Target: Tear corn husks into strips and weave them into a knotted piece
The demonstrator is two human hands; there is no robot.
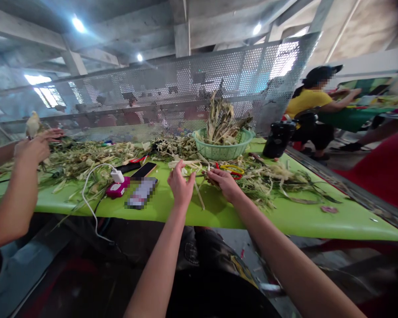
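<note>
My right hand [223, 182] is closed, thumb and fingers pinched on a thin dried plant stalk [202, 175] that points left. Facing it is my left hand [180, 185], its thumb and fingers apart and nothing plainly gripped. Pale plant strips [189, 164] lie just behind the left fingertips, and one loose strip [200, 196] slants down between the hands. Beyond my right hand are red-and-yellow scissor-like handles [234, 169], partly covered. A heap of green and straw-coloured plant trimmings [257, 187] spreads to the right of that hand.
A green plastic basket [215, 152] holds dried leaves [222, 119]. Two phones [142, 193] and a magenta power strip [117, 187] with a white charger lie left. A black bottle [278, 140] stands right. A co-worker's hands [36, 148] work at left; another person [310, 101] sits beyond.
</note>
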